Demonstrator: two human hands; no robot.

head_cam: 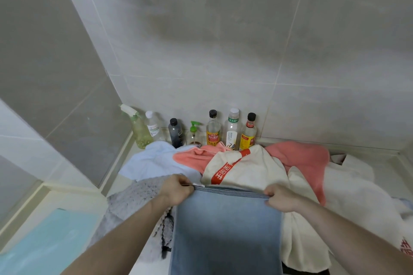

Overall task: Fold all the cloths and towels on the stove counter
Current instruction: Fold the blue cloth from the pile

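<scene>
Two hands hold up a blue towel over a pile of cloths.

The left hand [176,190] and the right hand [280,198] each pinch a top corner of the blue towel [225,234], fingers clamped on its edge. It hangs down in front, above the table [121,179]. I think the job has only just started. The white cloth [248,169], pink cloth [306,158], light blue cloth [154,158] and grey cloth [134,196] all lie loose and crumpled. Bottles [213,129] stand by the wall behind, just beside the pile.

Matt blue cloth towel [225,230], glossy wall tiles [223,40]
</scene>
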